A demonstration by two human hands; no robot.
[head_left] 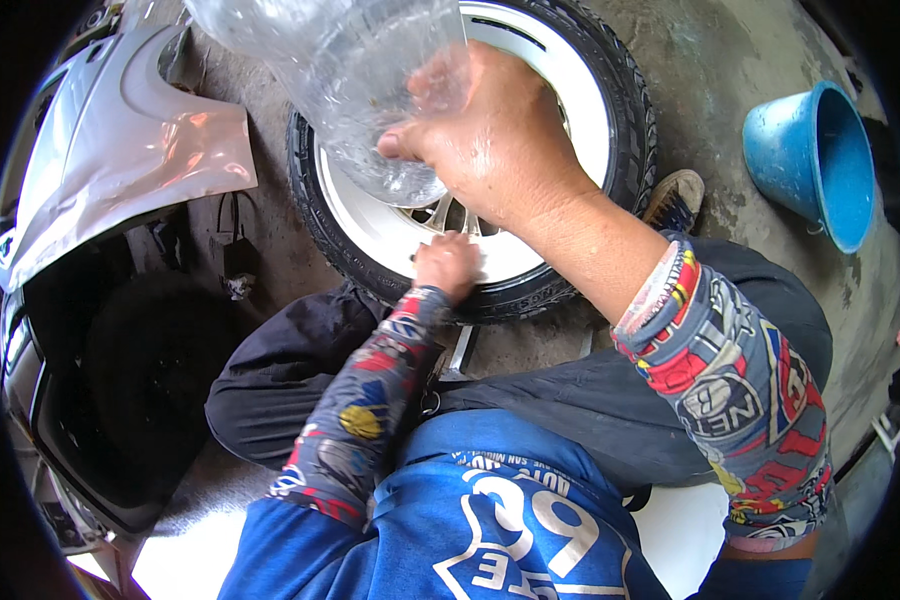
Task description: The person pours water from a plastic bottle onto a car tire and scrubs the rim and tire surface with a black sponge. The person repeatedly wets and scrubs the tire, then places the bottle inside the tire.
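Observation:
In front of me lies a wheel, its black tire (632, 115) around a white rim (368, 228) with metallic spokes. My right hand (505, 145) is closed around a large clear plastic bottle (340, 90), raised and tilted over the wheel. The bottle hides part of the rim, and its upper end runs out of view. Low over the near side of the rim, by the spokes, is my left hand (448, 265). Its fingers are curled together and slightly blurred; anything in them is hidden.
To the right a blue bucket (785, 145) stands on the concrete floor. A shoe (676, 200) is beside the tire. On the left are a silver-white car fender (185, 150) and a dark vehicle part (80, 440). My bent legs lie close to the wheel's near edge.

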